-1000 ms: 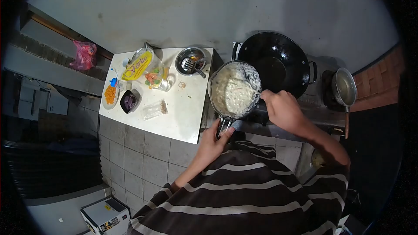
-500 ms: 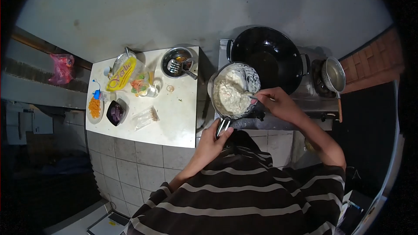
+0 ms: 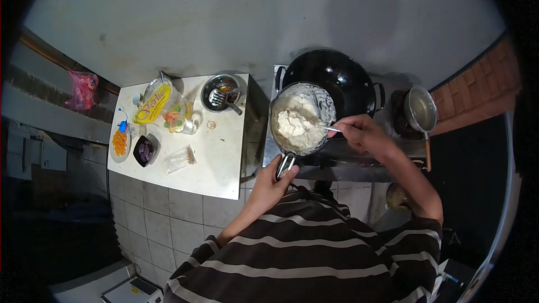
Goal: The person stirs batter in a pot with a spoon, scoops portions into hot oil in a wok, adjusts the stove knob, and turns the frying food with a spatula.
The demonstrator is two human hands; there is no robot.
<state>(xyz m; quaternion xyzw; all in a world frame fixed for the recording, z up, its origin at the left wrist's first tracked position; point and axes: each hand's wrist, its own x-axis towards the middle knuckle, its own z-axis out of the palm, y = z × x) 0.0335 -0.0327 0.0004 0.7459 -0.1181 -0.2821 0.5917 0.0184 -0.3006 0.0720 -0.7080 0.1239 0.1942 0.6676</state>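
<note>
My left hand (image 3: 270,184) is closed around the handle (image 3: 286,164) of a saucepan, holding it in front of the stove's wok. Thick white batter (image 3: 297,126) fills much of the saucepan (image 3: 273,125) and is smeared up its inner wall. Between the fingers of my right hand (image 3: 364,134) is the metal handle of a spoon (image 3: 332,128). The spoon's bowl end is in the batter, largely hidden, with a lump heaped beside it. Just behind the saucepan, a black wok (image 3: 348,81) sits on the stove and is partly covered by the pan's rim.
On the stove's right stands a small pot (image 3: 421,106) with a wooden handle. The white table (image 3: 219,163) at left bears a steel bowl (image 3: 208,87) with a slotted turner (image 3: 219,98), a yellow packet (image 3: 155,104), a plate of orange bits (image 3: 119,143) and a black bowl (image 3: 140,160) of purple pieces.
The spoon and my right hand have shifted slightly, and the batter now piles into a raised lump near the spoon. The whole view has tilted, so table and stove sit lower and further left.
</note>
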